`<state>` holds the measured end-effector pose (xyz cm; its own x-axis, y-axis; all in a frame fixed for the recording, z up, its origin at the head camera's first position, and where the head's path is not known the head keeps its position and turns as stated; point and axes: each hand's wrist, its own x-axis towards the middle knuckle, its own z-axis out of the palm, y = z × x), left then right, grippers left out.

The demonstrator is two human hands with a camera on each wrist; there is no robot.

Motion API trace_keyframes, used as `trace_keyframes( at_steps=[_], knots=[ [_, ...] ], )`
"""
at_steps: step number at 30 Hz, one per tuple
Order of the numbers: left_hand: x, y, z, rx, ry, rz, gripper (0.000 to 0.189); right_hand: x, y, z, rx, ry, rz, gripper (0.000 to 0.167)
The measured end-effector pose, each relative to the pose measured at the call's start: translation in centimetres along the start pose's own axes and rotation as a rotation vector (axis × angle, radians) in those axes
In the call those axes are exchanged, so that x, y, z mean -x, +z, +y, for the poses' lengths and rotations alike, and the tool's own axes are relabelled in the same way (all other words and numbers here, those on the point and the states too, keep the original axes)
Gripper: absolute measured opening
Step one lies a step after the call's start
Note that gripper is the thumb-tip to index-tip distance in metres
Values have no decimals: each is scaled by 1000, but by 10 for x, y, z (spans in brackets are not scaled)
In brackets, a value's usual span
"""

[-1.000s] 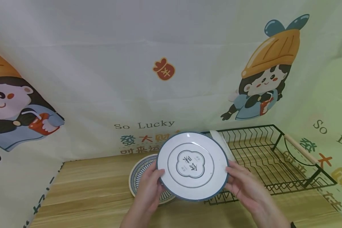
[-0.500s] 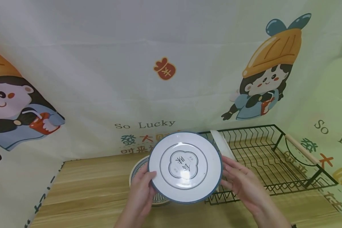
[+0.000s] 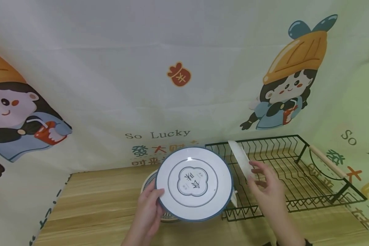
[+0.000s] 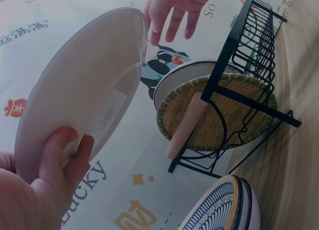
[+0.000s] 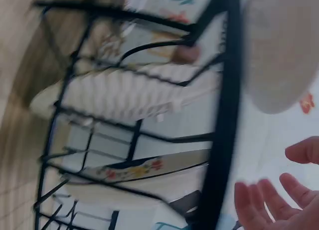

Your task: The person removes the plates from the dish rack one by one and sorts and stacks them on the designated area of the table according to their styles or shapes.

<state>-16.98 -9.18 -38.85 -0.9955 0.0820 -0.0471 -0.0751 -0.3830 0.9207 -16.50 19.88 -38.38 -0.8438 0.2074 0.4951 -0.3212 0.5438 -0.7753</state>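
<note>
A white plate with a blue rim is held up in the head view, its marked underside toward the camera. My left hand grips its left edge, the thumb on the underside; the left wrist view shows fingers on the other face of the plate. My right hand is apart from the plate, its fingers loosely bent and holding nothing. In the head view its fingertips overlap a white dish standing in the black wire rack; contact cannot be told. Relaxed right fingers also show in the right wrist view.
Behind the held plate, a blue-patterned dish lies on the wooden tabletop. The rack also bears a round woven tray and a flower-patterned dish. A printed cloth hangs behind.
My right hand has let go of the plate's right edge and moved away toward the rack's standing dish. The plate, in my left hand, has shifted left and slightly down.
</note>
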Motion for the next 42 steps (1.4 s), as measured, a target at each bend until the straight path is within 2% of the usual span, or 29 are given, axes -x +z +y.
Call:
trace_keyframes(
  at_steps=[2, 4, 7, 9, 15, 23, 27, 31, 36, 40, 42],
  knots=[
    [0, -1, -1, 3, -3, 7, 55, 0, 5, 6, 118, -94, 19, 48],
    [0, -2, -2, 3, -4, 6, 56, -2, 9, 13, 189, -178, 35, 54],
    [1, -3, -2, 0, -8, 10, 56, -3, 13, 20, 261, -229, 50, 63],
    [1, -4, -2, -13, -8, 16, 54, -4, 15, 25, 290, -229, 53, 69],
    [2, -10, -3, -32, -3, 42, 55, -6, 18, 34, 351, -142, -9, 77],
    [2, -18, -2, -16, 9, 33, 55, -8, 20, 38, 368, -124, -69, 73],
    [5, -26, 0, -32, -8, 37, 56, -8, 20, 40, 374, -82, -105, 68],
    [9, -36, 4, -68, -40, 88, 55, -8, 21, 40, 368, -42, -143, 62],
    [14, -50, 7, -105, -79, 177, 52, -9, 21, 39, 364, -46, -150, 61],
    [17, -67, 8, -123, -126, 242, 54, -9, 20, 39, 369, -54, -148, 60],
    [18, -77, 7, -118, -134, 251, 56, -9, 20, 39, 371, -54, -149, 60]
  ],
)
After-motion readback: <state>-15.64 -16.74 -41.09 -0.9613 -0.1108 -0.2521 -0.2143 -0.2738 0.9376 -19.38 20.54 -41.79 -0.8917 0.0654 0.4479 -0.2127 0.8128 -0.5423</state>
